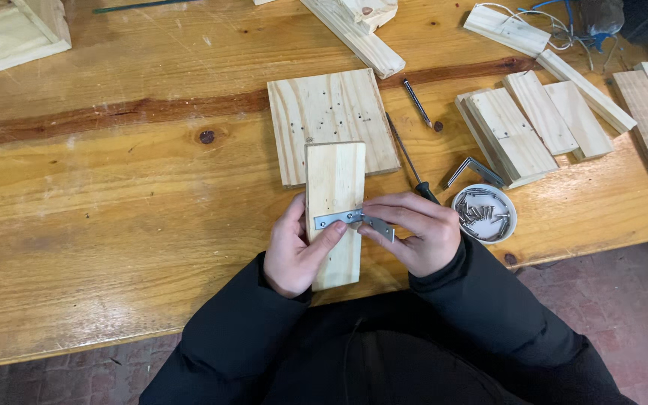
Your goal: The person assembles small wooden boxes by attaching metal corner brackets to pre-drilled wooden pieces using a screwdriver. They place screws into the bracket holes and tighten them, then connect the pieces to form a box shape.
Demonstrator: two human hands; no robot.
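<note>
Left hand (296, 247) is gripping the narrow pine board (334, 214) while the right hand (414, 234) is pressing a metal corner bracket (354, 220) against it; screw tub (484, 213) is sitting just right of the hands.

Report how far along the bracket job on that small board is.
Done: the small board lies on the square board. In hand: the left hand and right hand press a metal bracket to its edge. Left: no screws visible in it; screwdriver and screw bowl sit untouched.

Wooden box (10, 31) cropped top-left; screws in bowl (484, 213) indistinct.
</note>
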